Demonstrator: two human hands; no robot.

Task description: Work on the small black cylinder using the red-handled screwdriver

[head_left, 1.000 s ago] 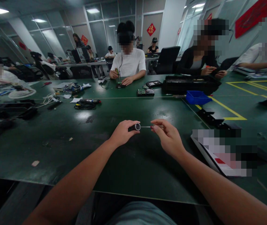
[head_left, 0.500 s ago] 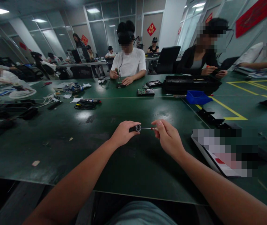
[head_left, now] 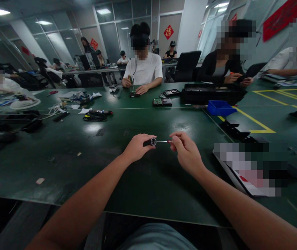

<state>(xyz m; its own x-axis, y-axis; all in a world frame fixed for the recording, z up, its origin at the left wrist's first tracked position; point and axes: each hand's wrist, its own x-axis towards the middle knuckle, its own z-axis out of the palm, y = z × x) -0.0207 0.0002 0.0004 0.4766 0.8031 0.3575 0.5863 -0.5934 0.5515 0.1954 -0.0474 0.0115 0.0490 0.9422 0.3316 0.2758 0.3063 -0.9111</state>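
Note:
My left hand (head_left: 137,148) is closed around a short black cylindrical part (head_left: 150,142) with a pale ring at its round end; the fingers hide the rest of it, and its exact kind cannot be made out. From the right, my right hand (head_left: 186,151) grips a small screwdriver (head_left: 163,141) with a thin metal shaft and a bit of red at its handle. The shaft lies level and its tip meets the ringed end of the black part. Both hands are above the green table (head_left: 148,187).
A pixelated white booklet or tray (head_left: 238,173) lies to my right. Beyond it are black brackets (head_left: 234,130), a blue bin (head_left: 220,108) and a long black case (head_left: 213,93). Coiled cable (head_left: 95,116) lies ahead left. A co-worker in white (head_left: 144,71) sits opposite, near hard drives (head_left: 162,101).
Only a slight shift of my right hand and fingers on the screwdriver shows. My left hand and the black part stay almost where they were.

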